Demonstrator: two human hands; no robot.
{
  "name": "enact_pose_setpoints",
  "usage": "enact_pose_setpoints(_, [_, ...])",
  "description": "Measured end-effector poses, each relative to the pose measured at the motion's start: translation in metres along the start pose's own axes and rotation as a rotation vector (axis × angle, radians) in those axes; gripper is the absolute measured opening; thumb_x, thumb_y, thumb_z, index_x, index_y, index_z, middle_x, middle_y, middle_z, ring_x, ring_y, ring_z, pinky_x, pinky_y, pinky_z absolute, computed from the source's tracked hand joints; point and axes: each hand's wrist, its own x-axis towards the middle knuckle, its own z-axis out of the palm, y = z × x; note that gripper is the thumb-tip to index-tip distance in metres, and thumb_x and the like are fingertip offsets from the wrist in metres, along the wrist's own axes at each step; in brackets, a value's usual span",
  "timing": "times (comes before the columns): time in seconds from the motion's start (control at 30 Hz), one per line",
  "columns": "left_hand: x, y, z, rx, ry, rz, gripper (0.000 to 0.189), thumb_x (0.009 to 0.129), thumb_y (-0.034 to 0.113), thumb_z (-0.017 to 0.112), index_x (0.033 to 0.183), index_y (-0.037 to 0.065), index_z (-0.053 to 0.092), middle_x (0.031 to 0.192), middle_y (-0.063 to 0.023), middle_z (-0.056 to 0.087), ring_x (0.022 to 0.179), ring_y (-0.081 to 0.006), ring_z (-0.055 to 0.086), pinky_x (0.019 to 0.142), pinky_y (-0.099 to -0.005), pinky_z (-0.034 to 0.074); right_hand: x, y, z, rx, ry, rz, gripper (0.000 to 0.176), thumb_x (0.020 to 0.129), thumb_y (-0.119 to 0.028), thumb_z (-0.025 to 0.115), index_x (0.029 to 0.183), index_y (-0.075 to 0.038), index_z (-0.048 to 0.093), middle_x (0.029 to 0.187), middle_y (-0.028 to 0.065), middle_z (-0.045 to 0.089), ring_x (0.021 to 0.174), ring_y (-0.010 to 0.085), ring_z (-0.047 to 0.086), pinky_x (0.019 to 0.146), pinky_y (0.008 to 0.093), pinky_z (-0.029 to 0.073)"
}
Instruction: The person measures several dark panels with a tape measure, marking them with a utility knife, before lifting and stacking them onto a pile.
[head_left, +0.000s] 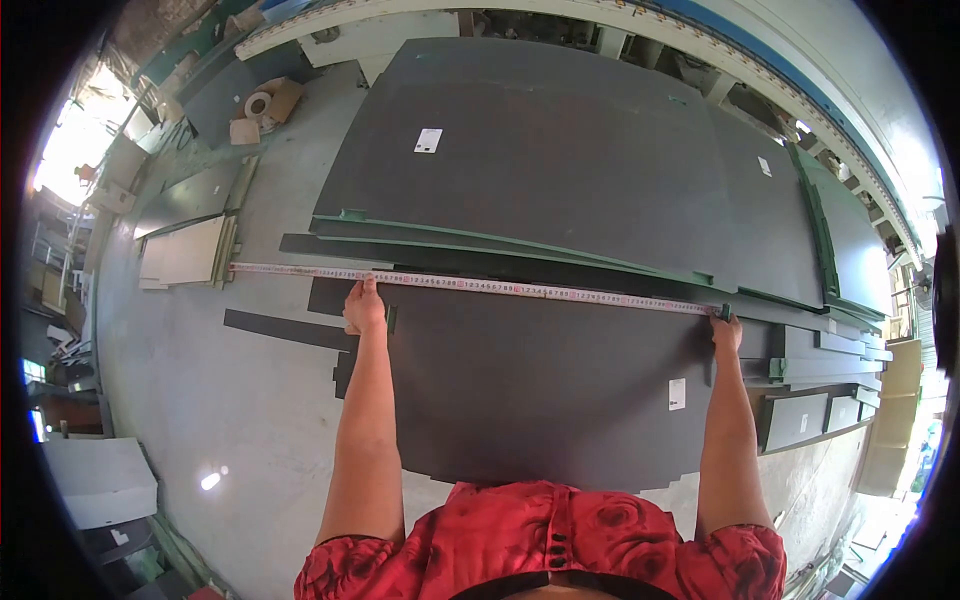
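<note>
A tape measure (540,291) stretches across in front of me, its white blade printed with figures. My right hand (728,333) is closed around its small dark case at the right end. Near the left, my left hand (364,306) pinches the blade between thumb and fingers. The blade runs on past that hand, out over the floor to the left. Beneath it lies a large dark grey sheet (530,385) with a white label (677,394). Just beyond the blade lie long narrow strips with green edges (500,243).
A bigger stack of dark sheets (560,150) lies ahead, near a machine's long beam (590,15). Narrow panels (815,355) are piled to the right. Light panels (185,252) lie on the grey floor (200,400) at left, with a cardboard box (282,100) behind them.
</note>
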Motion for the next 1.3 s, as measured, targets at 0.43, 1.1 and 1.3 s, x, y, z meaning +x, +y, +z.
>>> enact_pose_setpoints(0.43, [-0.038,-0.059,-0.069,-0.935,-0.144,-0.163,0.021,0.080,0.021,0.058,0.094,0.005,0.055,0.077,-0.0024,0.055,0.072,-0.0131,0.050,0.070,-0.0318,0.042,-0.040,0.000,-0.057,0.542,-0.226,0.169,0.016,0.073,-0.014,0.065,0.081,-0.007,0.054,0.058,0.0021,0.047,0.037,0.0132,0.042,0.031,0.0256,0.030])
enact_pose_setpoints(1.1, [-0.235,-0.003,-0.103,-1.277,-0.405,-0.118,0.009,0.083,0.016,0.053,0.087,0.007,0.052,0.070,-0.0064,0.058,0.055,-0.0164,0.059,0.046,-0.0286,0.051,-0.265,-0.108,-0.138,-0.050,-0.400,-1.135,0.057,0.061,-0.015,0.071,0.114,-0.010,0.050,0.107,0.0137,0.050,0.093,0.0309,0.055,0.076,0.0390,0.047])
enact_pose_setpoints(1.3, [-0.283,0.017,-0.086,-1.288,-0.666,-0.055,0.009,0.082,0.017,0.054,0.085,0.008,0.051,0.071,-0.0074,0.058,0.058,-0.0190,0.060,0.049,-0.0330,0.052,-0.258,-0.075,-0.146,-0.292,-0.486,-1.060,0.046,0.064,-0.018,0.067,0.106,-0.008,0.052,0.097,0.0125,0.055,0.088,0.0316,0.056,0.072,0.0400,0.047])
